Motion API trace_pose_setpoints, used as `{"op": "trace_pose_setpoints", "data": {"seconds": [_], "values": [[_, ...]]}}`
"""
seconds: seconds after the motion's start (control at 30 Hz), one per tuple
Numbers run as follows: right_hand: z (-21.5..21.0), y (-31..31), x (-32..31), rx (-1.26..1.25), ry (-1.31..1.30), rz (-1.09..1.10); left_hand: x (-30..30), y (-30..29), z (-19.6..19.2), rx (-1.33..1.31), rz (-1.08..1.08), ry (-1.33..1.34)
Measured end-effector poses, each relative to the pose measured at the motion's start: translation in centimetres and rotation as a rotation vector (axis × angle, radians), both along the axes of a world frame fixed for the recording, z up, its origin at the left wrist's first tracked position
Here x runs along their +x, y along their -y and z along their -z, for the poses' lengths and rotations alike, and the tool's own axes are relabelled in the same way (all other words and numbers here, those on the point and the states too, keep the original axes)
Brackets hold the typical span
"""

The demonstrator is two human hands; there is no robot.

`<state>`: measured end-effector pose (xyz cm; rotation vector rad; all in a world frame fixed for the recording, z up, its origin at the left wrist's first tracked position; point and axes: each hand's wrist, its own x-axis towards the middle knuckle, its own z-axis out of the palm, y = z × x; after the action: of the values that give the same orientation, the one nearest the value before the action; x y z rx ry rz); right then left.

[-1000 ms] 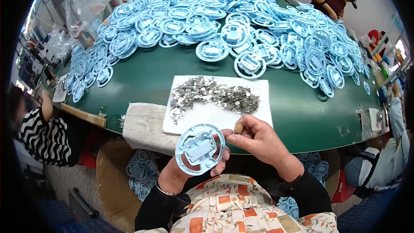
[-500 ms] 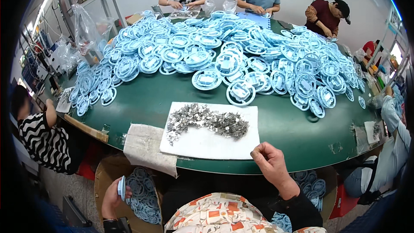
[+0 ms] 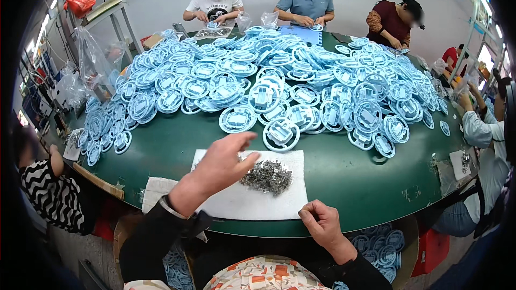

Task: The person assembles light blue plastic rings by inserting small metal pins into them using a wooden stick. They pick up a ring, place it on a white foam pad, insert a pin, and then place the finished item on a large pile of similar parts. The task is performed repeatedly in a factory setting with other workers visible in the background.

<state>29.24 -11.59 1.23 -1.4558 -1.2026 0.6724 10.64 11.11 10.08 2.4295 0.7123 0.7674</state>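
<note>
Over the pad (image 3: 279, 205), the left hand (image 3: 221, 162), fingers apart, had returned ringless from the box (image 3: 122, 230), free again; rings (image 3: 281, 133) lay ahead on the surface (image 3: 349, 182). The right hand's (image 3: 324, 227) fingers curled together, contents hidden.

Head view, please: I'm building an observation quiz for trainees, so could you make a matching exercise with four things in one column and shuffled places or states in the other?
Things
1. Left hand
2. Right hand
3. Small metal pieces
4. Pale blue ring-shaped plastic parts

Places or states
A. Heaped across the far side of the green table
B. Fingers curled, by the near right corner of the white pad
C. Piled on the white pad
D. Forefinger extended, pointing inward

Right pairs: 1-D, 2-B, 3-C, 4-A
</note>
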Motion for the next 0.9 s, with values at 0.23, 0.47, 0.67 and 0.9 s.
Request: {"op": "trace_pose_setpoints", "data": {"seconds": [0.23, 0.47, 0.67, 0.9], "values": [[0.0, 0.1, 0.1, -0.021, -0.016, -0.005, 12.3, -4.1, 2.7, -0.017, -0.169, -0.532], [0.4, 0.1, 0.1, 0.026, -0.001, -0.024, 10.8, -4.9, 2.2, -0.04, -0.114, -0.279], [0.6, 0.5, 0.5, 0.095, -0.142, 0.089, 7.2, 1.1, -1.4, 0.004, 0.198, 0.035], [-3.9, -1.0, 0.1, 0.024, -0.46, -0.067, 1.1, 6.6, -1.7, 0.121, 0.364, 0.049]]}}
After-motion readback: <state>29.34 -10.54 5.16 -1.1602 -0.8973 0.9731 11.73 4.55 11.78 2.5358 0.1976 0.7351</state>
